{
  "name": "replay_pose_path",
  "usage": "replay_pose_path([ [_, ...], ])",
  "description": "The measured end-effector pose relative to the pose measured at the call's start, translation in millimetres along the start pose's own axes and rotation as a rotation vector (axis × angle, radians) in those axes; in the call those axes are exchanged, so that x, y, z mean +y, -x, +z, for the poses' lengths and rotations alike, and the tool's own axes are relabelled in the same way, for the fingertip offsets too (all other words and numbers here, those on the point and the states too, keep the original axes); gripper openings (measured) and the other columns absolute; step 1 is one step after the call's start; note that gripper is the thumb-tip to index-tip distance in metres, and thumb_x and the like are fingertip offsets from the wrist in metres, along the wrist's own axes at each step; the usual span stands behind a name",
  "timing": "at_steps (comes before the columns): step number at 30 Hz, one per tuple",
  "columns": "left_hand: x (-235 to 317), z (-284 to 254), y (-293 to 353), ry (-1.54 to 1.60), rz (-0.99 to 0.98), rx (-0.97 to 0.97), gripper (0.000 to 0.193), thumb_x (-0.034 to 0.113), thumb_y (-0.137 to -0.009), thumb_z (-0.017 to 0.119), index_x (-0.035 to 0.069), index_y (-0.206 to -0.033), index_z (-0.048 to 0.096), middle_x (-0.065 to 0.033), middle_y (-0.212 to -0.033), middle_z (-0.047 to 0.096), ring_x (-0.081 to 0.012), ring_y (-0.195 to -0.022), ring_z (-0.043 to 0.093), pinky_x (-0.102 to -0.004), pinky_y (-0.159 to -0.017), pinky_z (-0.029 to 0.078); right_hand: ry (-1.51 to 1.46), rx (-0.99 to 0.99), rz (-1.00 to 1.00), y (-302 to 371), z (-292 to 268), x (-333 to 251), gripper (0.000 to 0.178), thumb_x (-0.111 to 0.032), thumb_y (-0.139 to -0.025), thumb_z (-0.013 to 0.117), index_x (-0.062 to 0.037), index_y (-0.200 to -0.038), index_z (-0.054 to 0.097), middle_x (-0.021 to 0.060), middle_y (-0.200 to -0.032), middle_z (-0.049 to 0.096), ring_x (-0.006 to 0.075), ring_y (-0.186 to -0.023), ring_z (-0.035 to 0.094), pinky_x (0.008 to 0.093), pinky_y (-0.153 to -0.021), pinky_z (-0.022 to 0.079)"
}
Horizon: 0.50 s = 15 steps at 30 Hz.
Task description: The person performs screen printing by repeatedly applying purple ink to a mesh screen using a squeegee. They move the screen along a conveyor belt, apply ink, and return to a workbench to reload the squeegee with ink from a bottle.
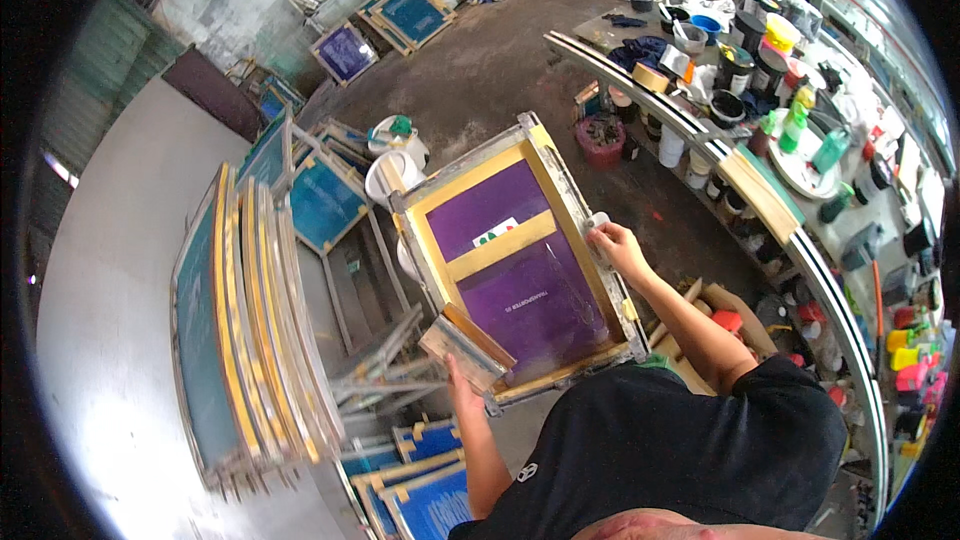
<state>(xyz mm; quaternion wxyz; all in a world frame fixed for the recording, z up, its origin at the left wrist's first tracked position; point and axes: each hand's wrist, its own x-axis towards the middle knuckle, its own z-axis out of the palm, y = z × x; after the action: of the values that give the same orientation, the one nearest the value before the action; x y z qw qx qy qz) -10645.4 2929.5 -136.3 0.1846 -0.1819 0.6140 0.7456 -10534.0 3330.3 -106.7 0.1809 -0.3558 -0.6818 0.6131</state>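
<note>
A screen-printing frame (558, 180) with purple mesh (520, 305) stands in front of me, its inner borders lined with yellow tape. A strip of yellow tape (502, 246) crosses the mesh, next to a small white patch with green and red marks (496, 231). Over the frame's near left corner is a wooden squeegee (466, 352), gripped by my left hand (463, 390). My right hand (618, 246) is closed at the frame's right rail, around a small pale grey thing (597, 224) whose kind I cannot make out.
A rack of stacked screens (265, 320) stands at my left, with blue screens (325, 202) beyond it. White buckets (392, 178) sit past the frame. Along the right runs a curved rail (690, 125) before a table crowded with ink tubs and spray bottles (793, 128).
</note>
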Motion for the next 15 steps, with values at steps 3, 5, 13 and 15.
replay_pose_path([
  [3,10.1,35.6,-84.1,-0.044,0.053,-0.006,0.092,0.060,-0.088,0.067,-0.003,-0.147,0.036,-0.0191,-0.145,0.048,-0.0339,-0.131,0.051,-0.0469,-0.105,0.046,0.193,0.061,-0.147,-82.1,21.8,13.0,0.034,-0.036,-0.090,0.063,-0.0045,-0.100,0.073,0.0211,-0.099,0.067,0.0360,-0.095,0.067,0.0447,-0.082,0.051],
  [5,16.7,68.0,-145.6,-0.012,0.048,-0.058,0.093,0.062,-0.089,0.064,-0.001,-0.151,0.033,-0.0190,-0.149,0.044,-0.0346,-0.134,0.047,-0.0480,-0.107,0.043,0.276,0.080,-0.178,-151.9,33.8,-6.4,0.034,-0.036,-0.090,0.063,-0.0066,-0.102,0.073,0.0199,-0.100,0.066,0.0368,-0.098,0.066,0.0454,-0.085,0.051],
  [13,68.1,196.2,-275.8,-0.060,0.003,-0.059,0.095,0.062,-0.091,0.058,0.001,-0.155,0.023,-0.0244,-0.158,0.028,-0.0394,-0.143,0.035,-0.0519,-0.114,0.034,0.306,-0.098,-0.251,-404.5,113.5,-102.7,0.026,-0.027,-0.088,0.064,-0.0060,-0.101,0.072,0.0156,-0.093,0.072,0.0292,-0.088,0.070,0.0410,-0.082,0.054],
  [15,53.9,204.9,-296.4,-0.520,0.522,-0.170,0.095,0.061,-0.091,0.058,0.000,-0.154,0.024,-0.0254,-0.157,0.029,-0.0400,-0.143,0.035,-0.0520,-0.114,0.034,0.210,-0.198,-0.348,-459.0,133.4,-103.8,0.024,-0.026,-0.088,0.064,-0.0059,-0.099,0.072,0.0153,-0.094,0.071,0.0300,-0.092,0.069,0.0424,-0.083,0.054],
])
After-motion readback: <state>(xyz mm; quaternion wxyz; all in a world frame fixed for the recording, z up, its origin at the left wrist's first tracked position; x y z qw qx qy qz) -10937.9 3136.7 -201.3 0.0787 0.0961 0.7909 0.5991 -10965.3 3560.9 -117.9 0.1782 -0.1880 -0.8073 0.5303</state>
